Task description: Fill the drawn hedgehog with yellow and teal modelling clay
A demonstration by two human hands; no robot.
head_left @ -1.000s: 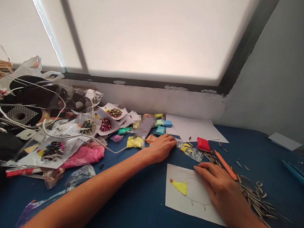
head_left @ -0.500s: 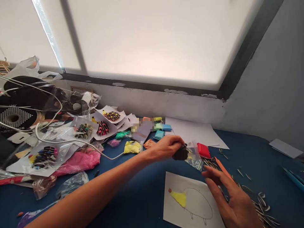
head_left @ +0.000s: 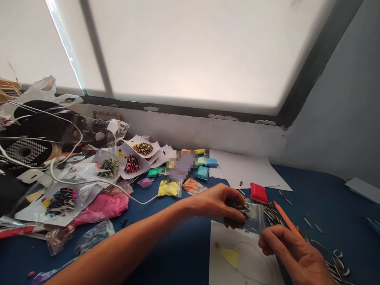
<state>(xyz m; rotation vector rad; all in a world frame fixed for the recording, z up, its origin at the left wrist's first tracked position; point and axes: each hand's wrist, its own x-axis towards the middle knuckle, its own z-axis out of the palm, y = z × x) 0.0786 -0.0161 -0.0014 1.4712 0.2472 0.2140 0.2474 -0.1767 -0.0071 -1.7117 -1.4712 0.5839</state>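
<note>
My left hand [head_left: 221, 201] grips a small clear zip bag [head_left: 254, 217] with something dark brown in it, perhaps clay. The fingers of my right hand [head_left: 297, 250] pinch the bag's right edge. Below the bag lies a white paper with an oval animal outline [head_left: 215, 259]. Flat yellow clay [head_left: 230, 256] fills its pointed head, with a small brown ball [head_left: 217, 246] at the tip. Close to my right hand are striped sunflower seeds [head_left: 274, 217], an orange stick-like tool [head_left: 286, 217] and a red clay packet [head_left: 259, 193].
Clay packets in yellow [head_left: 168, 189], orange [head_left: 190, 185] and blue [head_left: 203, 172] lie behind my left arm. Papers with seed-covered hedgehogs [head_left: 132, 163], a pink clay bag [head_left: 102, 206] and a white cable [head_left: 97, 182] crowd the left. White sheets [head_left: 246, 168] lie near the wall.
My left hand has brought the bag nearer, over the drawing. My right hand, open before, has closed on the bag's edge. The view has shifted slightly.
</note>
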